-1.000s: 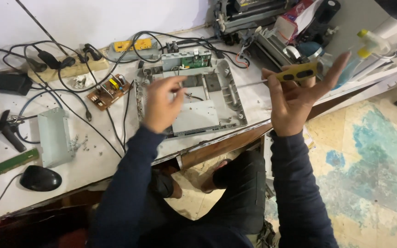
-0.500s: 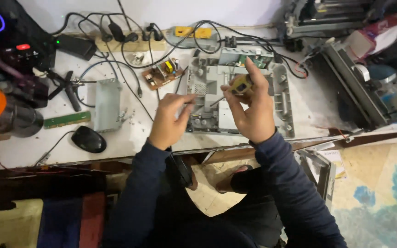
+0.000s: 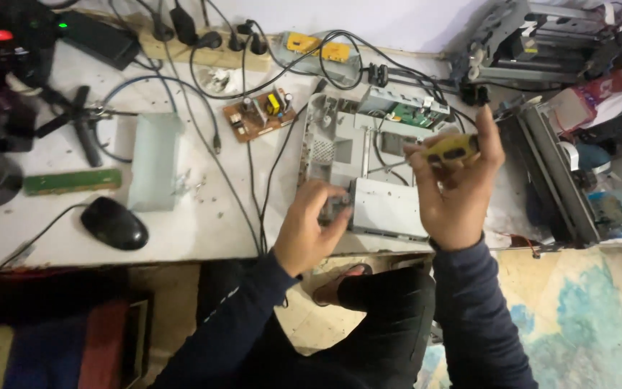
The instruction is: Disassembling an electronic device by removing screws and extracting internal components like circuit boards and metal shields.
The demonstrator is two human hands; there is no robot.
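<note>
In the head view, the left hand (image 3: 309, 229) sat at centre frame, fingers curled and pinching the near-left corner of a grey metal plate (image 3: 389, 207) inside the opened grey chassis (image 3: 340, 140). Right of centre, the right hand (image 3: 458, 191) was closed around a yellow-handled screwdriver (image 3: 449, 148) above that plate. A black mouse (image 3: 114, 223) lay at the left.

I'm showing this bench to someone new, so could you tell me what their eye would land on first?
First, the two hands at the centre: the right hand grips a yellow-handled tool, and the left hand presses on the near edge of an opened grey device chassis. Next, the tangle of black cables running back across the white table. A black mouse lies at the left front.
</note>
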